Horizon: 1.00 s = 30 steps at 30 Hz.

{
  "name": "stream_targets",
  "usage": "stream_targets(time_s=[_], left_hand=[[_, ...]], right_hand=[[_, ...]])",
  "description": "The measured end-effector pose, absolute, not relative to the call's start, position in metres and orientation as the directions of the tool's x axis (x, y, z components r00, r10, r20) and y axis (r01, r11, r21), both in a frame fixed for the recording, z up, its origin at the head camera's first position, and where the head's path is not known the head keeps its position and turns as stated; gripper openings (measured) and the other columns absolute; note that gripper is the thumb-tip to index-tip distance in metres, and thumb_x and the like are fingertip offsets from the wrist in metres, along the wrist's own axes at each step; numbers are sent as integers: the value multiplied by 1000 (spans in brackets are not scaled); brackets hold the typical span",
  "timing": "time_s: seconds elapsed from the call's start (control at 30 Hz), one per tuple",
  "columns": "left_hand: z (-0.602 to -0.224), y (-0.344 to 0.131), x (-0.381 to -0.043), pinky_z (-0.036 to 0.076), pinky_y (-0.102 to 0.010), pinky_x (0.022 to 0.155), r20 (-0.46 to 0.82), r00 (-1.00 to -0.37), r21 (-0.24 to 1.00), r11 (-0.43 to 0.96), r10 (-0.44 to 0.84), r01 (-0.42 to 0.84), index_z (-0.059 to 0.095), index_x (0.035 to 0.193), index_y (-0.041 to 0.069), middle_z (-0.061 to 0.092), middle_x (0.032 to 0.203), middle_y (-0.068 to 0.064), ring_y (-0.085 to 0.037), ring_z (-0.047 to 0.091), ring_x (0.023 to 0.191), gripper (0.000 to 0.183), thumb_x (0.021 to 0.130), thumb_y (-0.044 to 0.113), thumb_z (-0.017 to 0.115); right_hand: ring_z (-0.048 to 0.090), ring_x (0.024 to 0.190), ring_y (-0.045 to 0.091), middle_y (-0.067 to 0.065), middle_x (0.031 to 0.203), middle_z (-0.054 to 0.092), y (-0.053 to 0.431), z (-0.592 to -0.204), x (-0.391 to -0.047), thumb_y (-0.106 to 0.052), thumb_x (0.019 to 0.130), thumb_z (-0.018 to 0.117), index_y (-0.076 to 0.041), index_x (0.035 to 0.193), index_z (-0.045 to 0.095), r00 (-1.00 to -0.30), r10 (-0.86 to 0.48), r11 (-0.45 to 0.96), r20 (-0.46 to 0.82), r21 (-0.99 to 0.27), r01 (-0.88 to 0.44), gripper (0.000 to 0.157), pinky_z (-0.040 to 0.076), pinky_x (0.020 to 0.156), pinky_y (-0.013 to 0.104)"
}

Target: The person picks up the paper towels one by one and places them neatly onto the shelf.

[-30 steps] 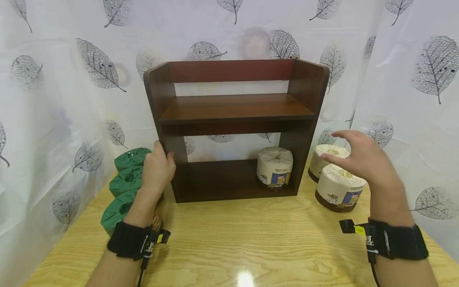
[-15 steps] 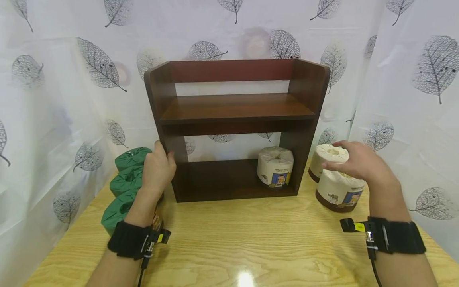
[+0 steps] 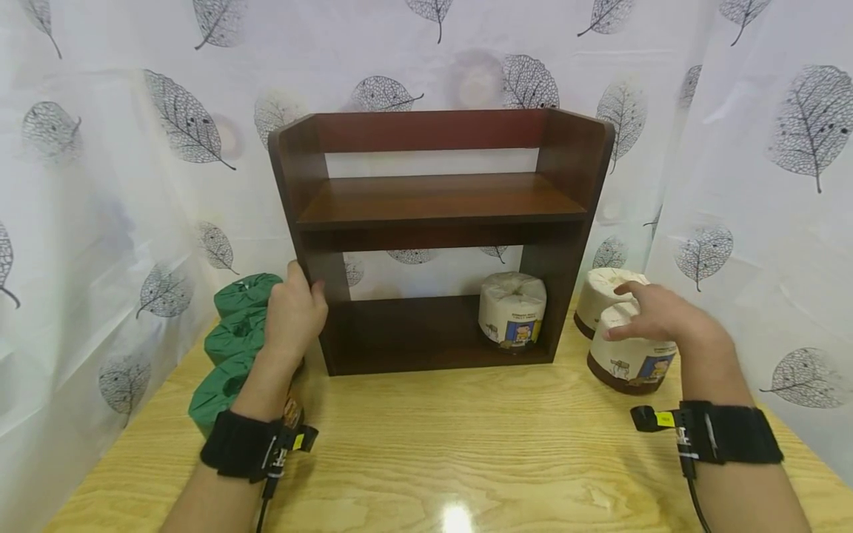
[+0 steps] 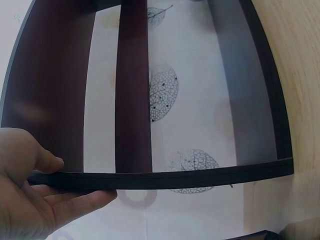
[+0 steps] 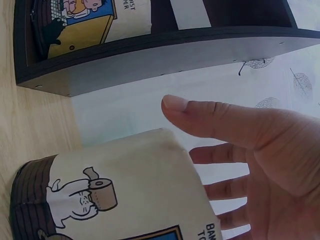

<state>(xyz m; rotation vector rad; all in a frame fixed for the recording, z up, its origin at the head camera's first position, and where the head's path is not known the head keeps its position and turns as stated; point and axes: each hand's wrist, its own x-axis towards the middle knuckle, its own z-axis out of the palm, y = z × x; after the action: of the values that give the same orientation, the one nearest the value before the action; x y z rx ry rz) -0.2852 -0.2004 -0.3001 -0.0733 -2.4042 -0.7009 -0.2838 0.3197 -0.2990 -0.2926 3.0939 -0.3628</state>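
A dark brown two-tier wooden shelf stands on the table. My left hand grips its left side panel; in the left wrist view the thumb lies on the inner face and the fingers on the outer. To the right of the shelf is a cream-and-brown wrapped toilet roll, printed with cartoons. My right hand is spread at the top of this roll, thumb apart from the fingers; whether the fingers touch it I cannot tell. Behind it stands a second cream roll.
On the shelf's lower level, at the right, sits another cream toilet roll. Several green-wrapped rolls line the table's left side, partly hidden by the left arm. A leaf-print curtain encloses the table.
My right hand has come down from above the rolls to the top of the front right roll. The left hand keeps its place on the shelf panel.
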Motion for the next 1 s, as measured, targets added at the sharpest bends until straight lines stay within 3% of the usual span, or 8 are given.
stream_targets(time_s=[0.17,0.5,0.73,1.0], left_hand=[[-300,-200,-285,49,-52,56,581,-806,466,859,-116,212,42,108,-6,58,81,-30,-42,60,72,27,93,17,47],[-300,-201,-286,49,-53,57,584,-803,468,859,-124,208,42,109,-5,58,82,-30,-43,60,73,28,93,17,47],[-300,-202,-285,49,-53,57,573,-810,472,858,-125,201,42,109,-5,59,83,-30,-43,60,73,29,93,18,46],[-299,-201,-284,48,-54,56,585,-801,467,860,-129,203,42,108,-5,59,81,-31,-43,60,72,28,92,17,48]], right_hand=[[40,108,52,37,122,40,320,-303,-284,-66,63,70,2,131,35,-987,-160,964,-3,-217,-155,103,39,81,63],[39,102,58,41,123,26,323,-312,-286,-68,62,68,-8,131,42,-986,-165,970,-34,-185,-156,95,39,76,67],[41,87,54,40,110,29,322,-313,-285,-68,61,68,-11,132,40,-989,-133,980,-71,-159,-121,96,41,66,65],[40,87,54,38,109,29,323,-314,-283,-61,58,74,-13,130,38,-988,-115,980,-101,-173,-97,93,42,63,61]])
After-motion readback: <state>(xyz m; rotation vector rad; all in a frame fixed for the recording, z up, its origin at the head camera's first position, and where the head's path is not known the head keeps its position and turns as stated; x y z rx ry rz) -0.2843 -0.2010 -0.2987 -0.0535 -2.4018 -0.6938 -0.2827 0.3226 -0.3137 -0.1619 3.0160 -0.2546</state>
